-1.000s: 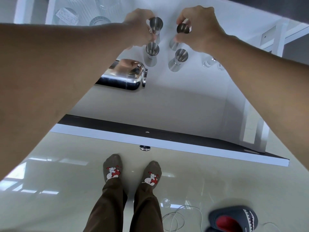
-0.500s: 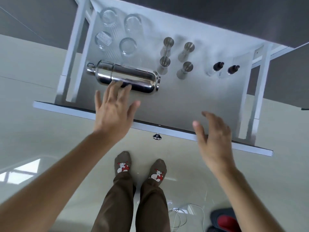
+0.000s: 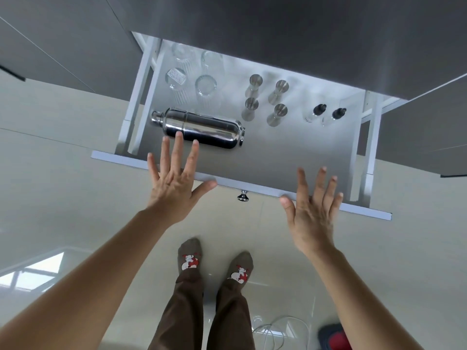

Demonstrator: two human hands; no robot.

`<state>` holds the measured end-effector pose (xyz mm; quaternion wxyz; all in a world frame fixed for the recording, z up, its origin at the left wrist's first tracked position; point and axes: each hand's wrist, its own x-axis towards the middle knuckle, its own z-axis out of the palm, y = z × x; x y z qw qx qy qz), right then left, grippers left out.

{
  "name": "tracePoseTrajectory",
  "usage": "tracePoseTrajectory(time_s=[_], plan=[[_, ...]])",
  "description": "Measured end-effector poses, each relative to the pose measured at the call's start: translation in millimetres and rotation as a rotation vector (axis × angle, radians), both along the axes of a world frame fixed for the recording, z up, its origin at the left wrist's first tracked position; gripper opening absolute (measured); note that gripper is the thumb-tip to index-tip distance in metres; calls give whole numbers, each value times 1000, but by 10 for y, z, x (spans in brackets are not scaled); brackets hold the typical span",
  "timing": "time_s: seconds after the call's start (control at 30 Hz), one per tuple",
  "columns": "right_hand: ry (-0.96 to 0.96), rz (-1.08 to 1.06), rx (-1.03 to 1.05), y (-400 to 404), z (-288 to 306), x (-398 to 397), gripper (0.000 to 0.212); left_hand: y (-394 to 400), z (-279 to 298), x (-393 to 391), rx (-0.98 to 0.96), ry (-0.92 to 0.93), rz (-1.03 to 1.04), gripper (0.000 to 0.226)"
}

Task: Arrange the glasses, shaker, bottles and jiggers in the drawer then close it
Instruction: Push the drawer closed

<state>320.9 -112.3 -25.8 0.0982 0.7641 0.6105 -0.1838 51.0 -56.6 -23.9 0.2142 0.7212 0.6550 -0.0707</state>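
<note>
Both the left hand point(image 3: 174, 183) and right hand point(image 3: 313, 213) are spread wide and empty above the front edge of the open drawer point(image 3: 252, 185), which holds the shaker point(image 3: 202, 128).

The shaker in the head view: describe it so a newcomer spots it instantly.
Look in the open white drawer under the grey counter. The shaker lies on its side at the front left, below the glasses. It alone is large, mirror-polished and lying flat.

Bright, even daylight; window reflection glared off the glossy floor point(image 3: 32, 276) at lower left. Shaker point(image 3: 202, 128) carried sharp highlights (mirror finish). Wide-angle bending showed at frame edges; glasses point(image 3: 192, 74) looked soft.
</note>
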Motion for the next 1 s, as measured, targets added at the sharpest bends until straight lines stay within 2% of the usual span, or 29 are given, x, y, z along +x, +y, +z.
tracePoseTrajectory(time_s=[0.13,0.3,0.73,0.87,1.0], plan=[[10,-50,59,239,-33,14,72,268,8,68,19,-21,30,97],[100,-262,144,573,-67,-25,85,644,-25,165,29,-86,151,112],[329,-820,224,1613,-3,-54,121,1481,76,722,-16,-239,852,136],[398,-929,213,1898,-12,-64,122,1760,114,808,-42,-250,898,136],[467,-934,147,2145,-9,6,116,1983,145,836,-96,-254,890,132]])
